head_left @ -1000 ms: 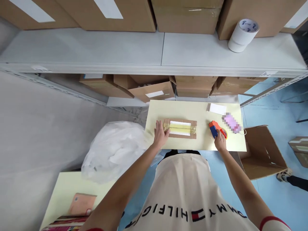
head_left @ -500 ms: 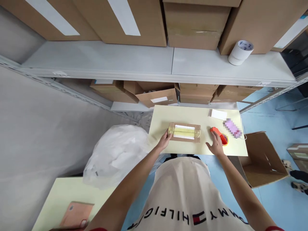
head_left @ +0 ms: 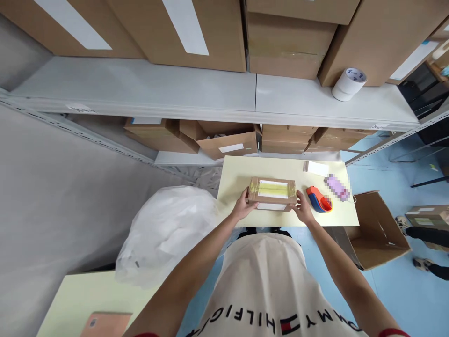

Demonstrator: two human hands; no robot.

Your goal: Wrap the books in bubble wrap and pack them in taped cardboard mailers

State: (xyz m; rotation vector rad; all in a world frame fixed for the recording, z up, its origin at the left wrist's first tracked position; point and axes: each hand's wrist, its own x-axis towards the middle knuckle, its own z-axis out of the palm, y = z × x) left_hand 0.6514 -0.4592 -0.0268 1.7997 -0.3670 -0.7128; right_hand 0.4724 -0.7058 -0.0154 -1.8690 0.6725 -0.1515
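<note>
A small cardboard box [head_left: 254, 186] with a white label and clear yellowish tape over its top is held between my two hands above the pale yellow table [head_left: 231, 168]. It is tilted so that its near side, with another white patch, shows. My left hand [head_left: 243, 206] grips its left end, and my right hand [head_left: 301, 208] grips the right end. Just right of my right hand lies a red and blue tape dispenser [head_left: 317, 200], which nothing touches.
White labels [head_left: 317, 168] and a blurred purple object [head_left: 336, 186] lie at the table's right. An open carton [head_left: 380, 234] stands beyond. A white plastic bag [head_left: 168, 229] bulges at left. Shelves [head_left: 175, 89] with cartons and tape rolls [head_left: 349, 84] rise ahead. A person's legs [head_left: 428, 234] show at right.
My right hand has let go of the tape dispenser and moved left onto the box's right end. The box has tipped, showing its near side.
</note>
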